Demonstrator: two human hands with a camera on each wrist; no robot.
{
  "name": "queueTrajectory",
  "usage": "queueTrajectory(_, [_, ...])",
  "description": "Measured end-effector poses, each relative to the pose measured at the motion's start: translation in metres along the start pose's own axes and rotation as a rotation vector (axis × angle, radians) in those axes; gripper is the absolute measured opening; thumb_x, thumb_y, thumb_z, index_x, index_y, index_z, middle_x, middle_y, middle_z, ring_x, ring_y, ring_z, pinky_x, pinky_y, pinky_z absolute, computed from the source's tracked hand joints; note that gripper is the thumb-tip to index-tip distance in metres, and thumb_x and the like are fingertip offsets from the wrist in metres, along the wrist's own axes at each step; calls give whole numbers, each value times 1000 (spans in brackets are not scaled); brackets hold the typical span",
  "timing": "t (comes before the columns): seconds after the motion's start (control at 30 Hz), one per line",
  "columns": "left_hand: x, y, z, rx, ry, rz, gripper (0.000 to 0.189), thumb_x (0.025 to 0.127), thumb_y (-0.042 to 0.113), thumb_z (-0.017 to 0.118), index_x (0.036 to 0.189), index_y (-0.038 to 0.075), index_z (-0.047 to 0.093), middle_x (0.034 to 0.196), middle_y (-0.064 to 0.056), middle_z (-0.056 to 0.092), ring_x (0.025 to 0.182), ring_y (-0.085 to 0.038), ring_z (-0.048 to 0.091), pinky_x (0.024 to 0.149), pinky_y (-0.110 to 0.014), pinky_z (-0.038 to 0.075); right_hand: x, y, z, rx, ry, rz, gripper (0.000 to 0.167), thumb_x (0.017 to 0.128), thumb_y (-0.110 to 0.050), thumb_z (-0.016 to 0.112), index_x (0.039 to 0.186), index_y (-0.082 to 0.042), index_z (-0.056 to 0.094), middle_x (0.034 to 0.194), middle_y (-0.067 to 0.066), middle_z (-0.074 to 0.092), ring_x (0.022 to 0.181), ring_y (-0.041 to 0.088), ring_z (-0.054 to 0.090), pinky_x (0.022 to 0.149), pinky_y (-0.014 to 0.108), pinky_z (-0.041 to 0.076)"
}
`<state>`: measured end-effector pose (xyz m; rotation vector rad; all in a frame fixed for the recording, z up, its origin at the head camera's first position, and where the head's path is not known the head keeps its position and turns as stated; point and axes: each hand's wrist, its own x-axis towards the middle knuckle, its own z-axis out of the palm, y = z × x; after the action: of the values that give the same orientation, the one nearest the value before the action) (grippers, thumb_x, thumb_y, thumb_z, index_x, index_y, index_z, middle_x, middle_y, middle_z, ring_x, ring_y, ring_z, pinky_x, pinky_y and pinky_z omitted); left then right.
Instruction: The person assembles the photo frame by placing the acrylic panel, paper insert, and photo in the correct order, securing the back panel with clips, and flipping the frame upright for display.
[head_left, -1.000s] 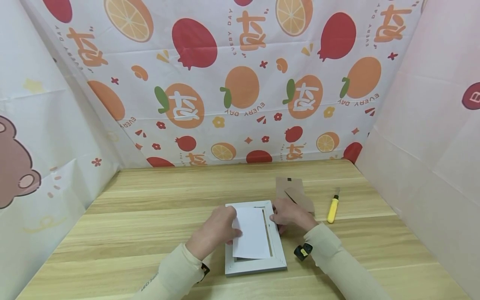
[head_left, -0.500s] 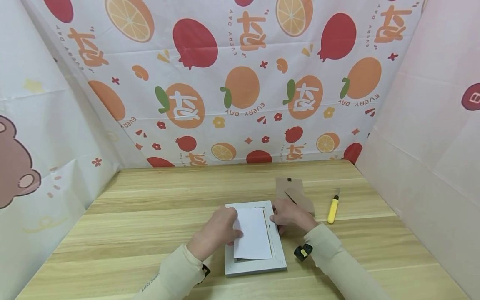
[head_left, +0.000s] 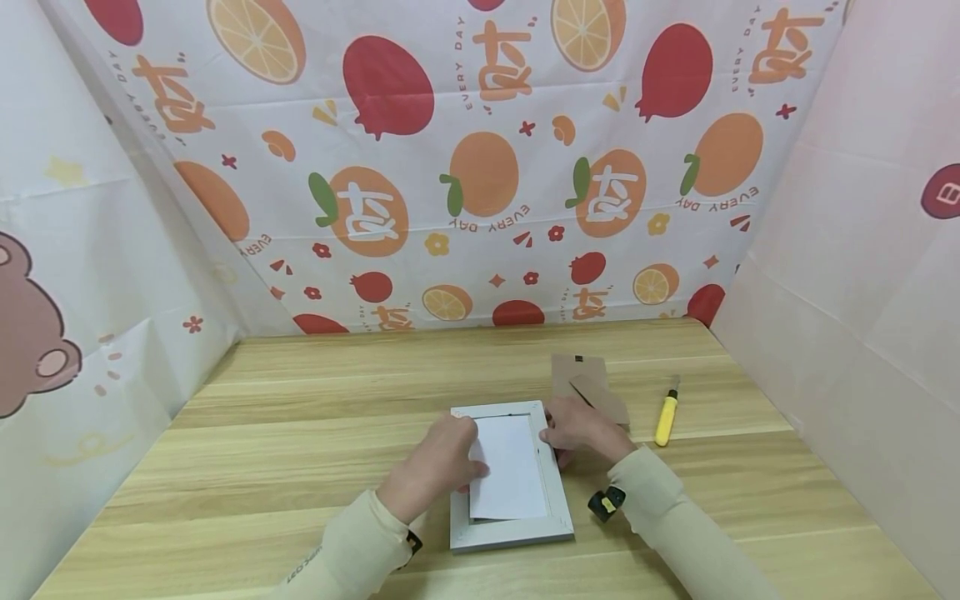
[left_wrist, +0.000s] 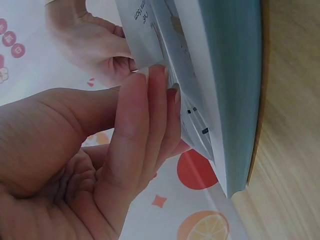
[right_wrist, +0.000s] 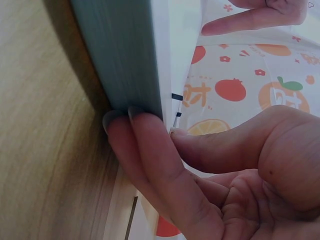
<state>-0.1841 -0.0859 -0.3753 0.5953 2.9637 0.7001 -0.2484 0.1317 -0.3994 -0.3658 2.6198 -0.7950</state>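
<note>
A picture frame (head_left: 517, 531) with a white front and blue-grey sides lies face down on the wooden table. Over its opening is a white paper sheet (head_left: 513, 467), its left edge raised. My left hand (head_left: 438, 458) pinches that edge between thumb and fingertips; in the left wrist view, the sheet's underside (left_wrist: 142, 22) bears small print. My right hand (head_left: 581, 423) grips the frame's right side, thumb on top and fingers along the outer side (right_wrist: 122, 55) in the right wrist view. Small dark metal tabs (left_wrist: 205, 131) show at the frame's inner edge.
Behind my right hand lies a brown backing board (head_left: 588, 375) with a dark slit and a flap. A yellow-handled screwdriver-like tool (head_left: 666, 419) rests further right. Printed cloth (head_left: 480, 250) hangs behind the table and along both sides.
The sheet has shifted slightly right and settled lower, covering the gap that showed along the opening's right side. My left hand moved right with it; my right hand stays put.
</note>
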Motion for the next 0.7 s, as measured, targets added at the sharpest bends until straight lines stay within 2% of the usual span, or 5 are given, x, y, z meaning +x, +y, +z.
queueTrajectory(0.23, [0, -1, 3, -18, -6, 1, 26, 78, 5, 87, 72, 0, 62, 42, -2, 57, 41, -10, 52, 52, -21, 40, -1, -1, 0, 7, 1, 1, 18, 100, -6, 63, 116, 2, 67, 81, 8, 68, 63, 16, 71, 59, 29, 60])
queueTrajectory(0.47, [1, -2, 5, -23, -31, -25, 23, 79, 5, 87, 75, -1, 65, 40, 0, 55, 36, -7, 49, 47, -21, 40, 0, 0, 0, 18, 6, -9, 18, 100, -5, 63, 116, 3, 66, 82, 8, 68, 63, 17, 70, 57, 29, 59])
queueTrajectory(0.7, [1, -1, 7, -5, -25, -17, 24, 79, 5, 87, 74, -1, 64, 41, -2, 57, 42, -11, 52, 51, -22, 40, -2, 0, 0, 39, 2, -18, 17, 100, -4, 63, 115, 3, 66, 84, 9, 68, 63, 17, 69, 56, 28, 59])
